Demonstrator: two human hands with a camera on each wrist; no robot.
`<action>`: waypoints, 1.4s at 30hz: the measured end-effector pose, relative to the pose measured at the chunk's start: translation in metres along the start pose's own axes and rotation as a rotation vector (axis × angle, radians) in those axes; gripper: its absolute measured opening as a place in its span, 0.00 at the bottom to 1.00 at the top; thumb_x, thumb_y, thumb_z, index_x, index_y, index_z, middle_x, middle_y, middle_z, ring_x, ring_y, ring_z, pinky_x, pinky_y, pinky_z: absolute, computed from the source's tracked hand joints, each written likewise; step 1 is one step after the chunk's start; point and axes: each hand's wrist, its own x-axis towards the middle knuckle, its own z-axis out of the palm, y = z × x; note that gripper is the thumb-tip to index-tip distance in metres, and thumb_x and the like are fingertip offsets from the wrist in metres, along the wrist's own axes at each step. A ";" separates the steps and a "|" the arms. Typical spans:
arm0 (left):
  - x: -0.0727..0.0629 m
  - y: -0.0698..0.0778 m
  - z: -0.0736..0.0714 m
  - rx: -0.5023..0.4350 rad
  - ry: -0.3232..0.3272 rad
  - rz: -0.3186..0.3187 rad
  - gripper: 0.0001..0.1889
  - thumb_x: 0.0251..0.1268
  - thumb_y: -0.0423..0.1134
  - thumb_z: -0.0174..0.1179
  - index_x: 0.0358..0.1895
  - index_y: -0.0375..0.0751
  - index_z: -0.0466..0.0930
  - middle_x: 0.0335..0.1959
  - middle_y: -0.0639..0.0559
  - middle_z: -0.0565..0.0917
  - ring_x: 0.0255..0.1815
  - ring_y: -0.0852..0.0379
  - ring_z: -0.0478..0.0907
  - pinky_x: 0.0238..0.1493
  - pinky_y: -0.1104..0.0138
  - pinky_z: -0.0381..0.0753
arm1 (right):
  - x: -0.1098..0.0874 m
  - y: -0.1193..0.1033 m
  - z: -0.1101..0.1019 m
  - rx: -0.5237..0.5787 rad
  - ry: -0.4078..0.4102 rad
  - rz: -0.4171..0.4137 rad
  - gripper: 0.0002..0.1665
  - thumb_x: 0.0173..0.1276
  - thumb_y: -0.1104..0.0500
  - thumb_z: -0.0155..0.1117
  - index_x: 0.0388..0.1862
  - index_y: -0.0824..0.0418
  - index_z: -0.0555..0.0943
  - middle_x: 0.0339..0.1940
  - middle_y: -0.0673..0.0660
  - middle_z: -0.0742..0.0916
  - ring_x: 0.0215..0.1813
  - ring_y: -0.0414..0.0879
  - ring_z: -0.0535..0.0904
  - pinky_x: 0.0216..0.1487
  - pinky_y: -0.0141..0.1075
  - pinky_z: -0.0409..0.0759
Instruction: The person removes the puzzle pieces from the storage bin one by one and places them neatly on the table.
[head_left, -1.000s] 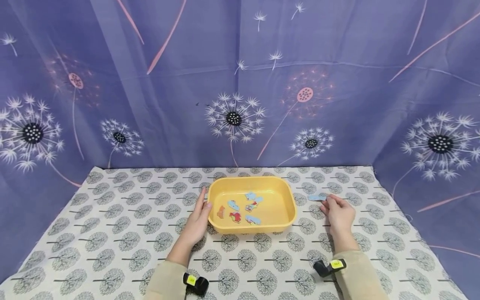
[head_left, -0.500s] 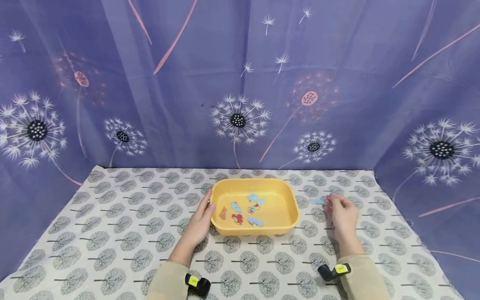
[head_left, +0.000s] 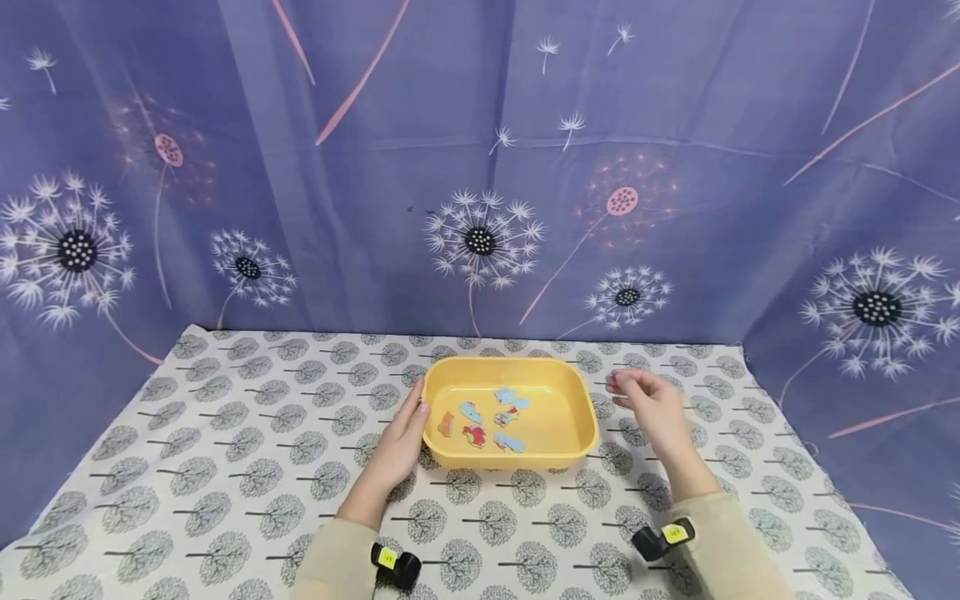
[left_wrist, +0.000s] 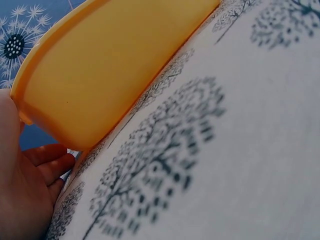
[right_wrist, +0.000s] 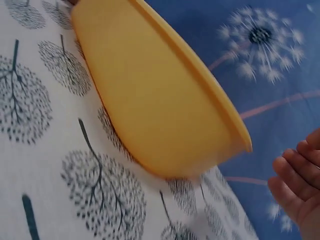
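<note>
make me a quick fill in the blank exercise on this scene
Only the person's ____ hand touches the yellow rounded-rectangular plastic tub.
In the head view, the small flat red piece lies to the ____ of the small flat orange piece.
White fabric printed with grey ____ lies under the tub.

Missing words: left; right; trees

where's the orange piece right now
In the head view, the orange piece lies inside the yellow tray, near its left end, just left of the red piece.
</note>
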 end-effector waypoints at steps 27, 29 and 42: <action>-0.002 -0.002 0.007 0.024 -0.005 0.002 0.28 0.75 0.57 0.35 0.75 0.69 0.42 0.76 0.59 0.51 0.75 0.41 0.53 0.69 0.36 0.51 | -0.006 -0.027 0.068 -0.092 -0.325 -0.116 0.16 0.69 0.60 0.58 0.44 0.73 0.80 0.39 0.68 0.86 0.40 0.54 0.84 0.44 0.36 0.86; 0.000 -0.001 0.006 0.024 0.000 0.007 0.28 0.75 0.58 0.35 0.75 0.67 0.43 0.76 0.58 0.51 0.74 0.40 0.53 0.68 0.35 0.51 | -0.005 -0.028 0.073 -0.102 -0.342 -0.129 0.15 0.69 0.60 0.58 0.44 0.73 0.81 0.38 0.67 0.86 0.40 0.54 0.84 0.43 0.33 0.85; 0.000 0.002 0.000 0.026 0.018 0.001 0.28 0.74 0.58 0.35 0.75 0.66 0.44 0.76 0.58 0.52 0.74 0.39 0.54 0.67 0.34 0.51 | -0.004 -0.025 0.096 -0.292 -0.467 -0.260 0.13 0.65 0.59 0.61 0.43 0.67 0.83 0.38 0.58 0.87 0.37 0.45 0.81 0.40 0.27 0.80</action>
